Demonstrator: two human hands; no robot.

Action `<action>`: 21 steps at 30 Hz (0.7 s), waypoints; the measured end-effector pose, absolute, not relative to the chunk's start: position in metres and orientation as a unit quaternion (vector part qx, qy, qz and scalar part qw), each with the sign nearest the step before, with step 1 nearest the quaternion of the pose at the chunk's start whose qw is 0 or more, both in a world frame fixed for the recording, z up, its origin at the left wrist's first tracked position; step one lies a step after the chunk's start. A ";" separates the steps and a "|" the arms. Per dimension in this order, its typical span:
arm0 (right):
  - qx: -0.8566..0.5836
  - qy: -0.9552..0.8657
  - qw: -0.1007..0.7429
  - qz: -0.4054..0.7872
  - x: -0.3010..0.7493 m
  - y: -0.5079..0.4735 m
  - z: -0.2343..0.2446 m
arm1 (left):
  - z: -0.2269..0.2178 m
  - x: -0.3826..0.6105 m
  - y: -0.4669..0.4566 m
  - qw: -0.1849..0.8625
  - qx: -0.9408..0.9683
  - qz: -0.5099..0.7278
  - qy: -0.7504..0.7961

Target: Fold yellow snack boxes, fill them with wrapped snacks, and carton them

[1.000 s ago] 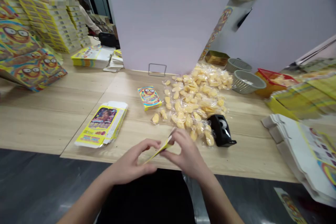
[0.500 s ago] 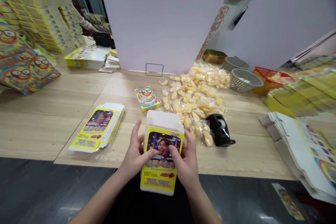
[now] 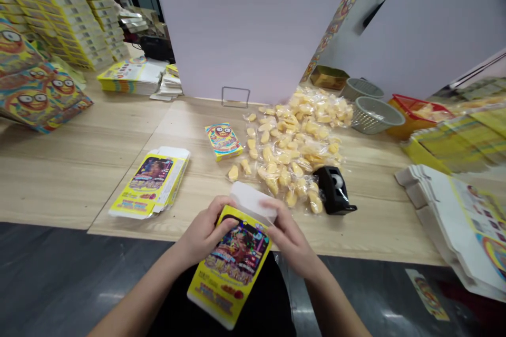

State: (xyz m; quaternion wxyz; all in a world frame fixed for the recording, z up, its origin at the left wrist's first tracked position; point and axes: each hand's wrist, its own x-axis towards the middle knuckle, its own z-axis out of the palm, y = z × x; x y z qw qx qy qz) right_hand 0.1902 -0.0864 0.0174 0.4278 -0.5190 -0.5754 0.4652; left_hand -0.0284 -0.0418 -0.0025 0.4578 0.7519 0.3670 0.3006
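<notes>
I hold a yellow printed carton (image 3: 231,266) over the near table edge, tilted with its bottom toward me. My left hand (image 3: 203,231) grips its upper left side, fingers curled round it. My right hand (image 3: 286,234) presses on the white top flap (image 3: 253,202), folding it down. Just beyond lies a pile of yellow wrapped sweets (image 3: 294,139). A black tape dispenser (image 3: 334,192) stands right of my right hand.
A stack of flat cartons (image 3: 152,181) lies to the left, a small colourful box (image 3: 223,140) behind. More flat cartons (image 3: 462,221) sit at the right, grey baskets (image 3: 373,113) and a red tray (image 3: 417,113) at the back. Tall carton stacks (image 3: 59,16) stand at far left.
One second ago the carton was flat and edge-on between my hands. It opened into a box shape, and now it has tilted with the top flap being pressed down.
</notes>
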 end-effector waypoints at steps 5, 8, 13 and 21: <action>-0.512 -0.495 0.423 0.560 0.195 -0.073 0.007 | -0.006 -0.026 -0.042 0.482 0.726 0.297 0.390; -0.477 -0.655 0.389 0.439 0.203 -0.072 0.014 | -0.007 -0.024 -0.043 0.513 0.683 0.314 0.415; -0.431 -0.706 0.350 0.439 0.207 -0.078 0.032 | 0.000 -0.020 -0.046 0.500 0.671 0.311 0.450; -0.492 -0.582 0.364 0.535 0.192 -0.067 0.029 | 0.004 -0.015 -0.048 0.459 0.696 0.291 0.469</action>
